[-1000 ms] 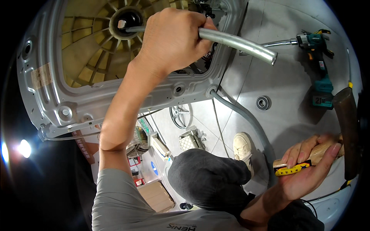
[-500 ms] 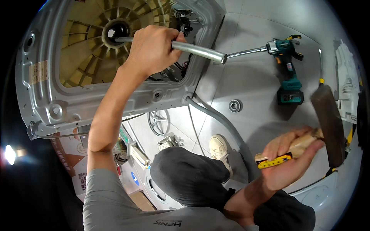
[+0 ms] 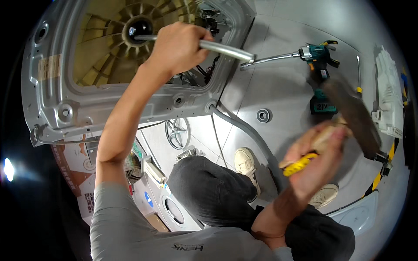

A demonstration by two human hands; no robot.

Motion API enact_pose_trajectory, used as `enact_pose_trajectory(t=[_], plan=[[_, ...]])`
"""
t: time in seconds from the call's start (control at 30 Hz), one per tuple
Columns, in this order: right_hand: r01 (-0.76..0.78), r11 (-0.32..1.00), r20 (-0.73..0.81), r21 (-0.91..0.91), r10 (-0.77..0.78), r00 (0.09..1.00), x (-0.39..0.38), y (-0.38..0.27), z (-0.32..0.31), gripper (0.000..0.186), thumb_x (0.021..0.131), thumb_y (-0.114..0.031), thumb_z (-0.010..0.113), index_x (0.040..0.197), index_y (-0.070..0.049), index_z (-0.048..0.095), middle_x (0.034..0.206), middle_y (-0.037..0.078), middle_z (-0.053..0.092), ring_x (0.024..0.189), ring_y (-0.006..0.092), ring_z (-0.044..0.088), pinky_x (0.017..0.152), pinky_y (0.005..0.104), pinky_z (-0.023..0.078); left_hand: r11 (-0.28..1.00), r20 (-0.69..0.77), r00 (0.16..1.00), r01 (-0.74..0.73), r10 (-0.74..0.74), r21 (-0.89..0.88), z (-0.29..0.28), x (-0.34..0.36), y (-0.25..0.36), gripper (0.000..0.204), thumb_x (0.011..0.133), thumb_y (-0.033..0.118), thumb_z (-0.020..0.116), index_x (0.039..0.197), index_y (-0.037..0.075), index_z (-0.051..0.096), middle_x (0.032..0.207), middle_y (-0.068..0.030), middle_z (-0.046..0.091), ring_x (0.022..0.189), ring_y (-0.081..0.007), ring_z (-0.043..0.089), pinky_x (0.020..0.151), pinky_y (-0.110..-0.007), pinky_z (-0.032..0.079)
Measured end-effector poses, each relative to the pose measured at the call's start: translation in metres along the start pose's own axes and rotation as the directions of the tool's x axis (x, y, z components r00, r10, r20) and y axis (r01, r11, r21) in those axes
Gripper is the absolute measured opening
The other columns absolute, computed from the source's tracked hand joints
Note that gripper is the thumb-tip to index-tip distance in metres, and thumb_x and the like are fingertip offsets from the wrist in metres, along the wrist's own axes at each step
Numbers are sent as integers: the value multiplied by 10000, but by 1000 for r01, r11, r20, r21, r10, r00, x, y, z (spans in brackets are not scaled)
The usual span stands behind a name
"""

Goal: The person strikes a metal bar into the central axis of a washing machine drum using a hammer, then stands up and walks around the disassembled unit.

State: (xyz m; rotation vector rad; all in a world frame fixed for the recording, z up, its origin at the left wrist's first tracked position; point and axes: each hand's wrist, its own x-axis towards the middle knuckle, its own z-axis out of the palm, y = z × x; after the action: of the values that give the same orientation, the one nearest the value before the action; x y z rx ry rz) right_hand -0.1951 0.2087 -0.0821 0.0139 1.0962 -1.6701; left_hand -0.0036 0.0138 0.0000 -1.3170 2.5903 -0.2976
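1. The left hand (image 3: 176, 48) is closed in a full fist around the long silver metal pipe (image 3: 217, 47). The far end of the pipe sits in the dark round hub (image 3: 138, 27) at the centre of the beige ribbed drum.
2. The right hand (image 3: 315, 161) is closed around the wooden handle of a hammer with a dark head (image 3: 352, 115), right of the hub and blurred.
3. In my judgement, the pipe should stay straight in the hub.
4. The strike should meet the free pipe end, well away from the left fingers.
5. The green cordless drill (image 3: 320, 65) lies on the grey floor right of the hub.

Silver metal pipe (image 3: 220, 47), teal drill (image 3: 320, 58), yellow-banded hammer handle (image 3: 305, 161).
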Motion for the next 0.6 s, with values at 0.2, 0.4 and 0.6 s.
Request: enact_pose_trajectory(t=[0.2, 0.4, 0.6], plan=[[96, 994, -104, 53, -90, 990, 4, -22, 0, 468, 922, -541, 419, 836, -84, 475, 507, 13, 408, 331, 100, 342, 331, 213, 324, 995, -62, 997, 36, -42, -94, -10, 5, 1, 99, 664, 96, 562, 717, 23, 602, 598, -187, 520, 627, -386, 520, 598, -437, 413], [-80, 993, 421, -90, 111, 900, 8, 3, 59, 213, 956, -230, 477, 824, -62, 484, 530, -12, 434, 416, 55, 397, 369, 211, 312, 992, -148, 989, -28, 10, -120, 7, 4, -8, 112, 712, 108, 547, 706, 21, 617, 586, -197, 502, 610, -400, 498, 586, -443, 399], [7, 1000, 83, -19, -6, 997, 4, -11, 16, 372, 923, -398, 503, 831, -39, 471, 500, 45, 444, 351, 114, 401, 344, 234, 355, 999, -69, 997, 30, -31, -14, -5, 15, 6, 170, 667, 192, 602, 783, 141, 716, 653, -125, 628, 669, -324, 615, 646, -408, 504]])
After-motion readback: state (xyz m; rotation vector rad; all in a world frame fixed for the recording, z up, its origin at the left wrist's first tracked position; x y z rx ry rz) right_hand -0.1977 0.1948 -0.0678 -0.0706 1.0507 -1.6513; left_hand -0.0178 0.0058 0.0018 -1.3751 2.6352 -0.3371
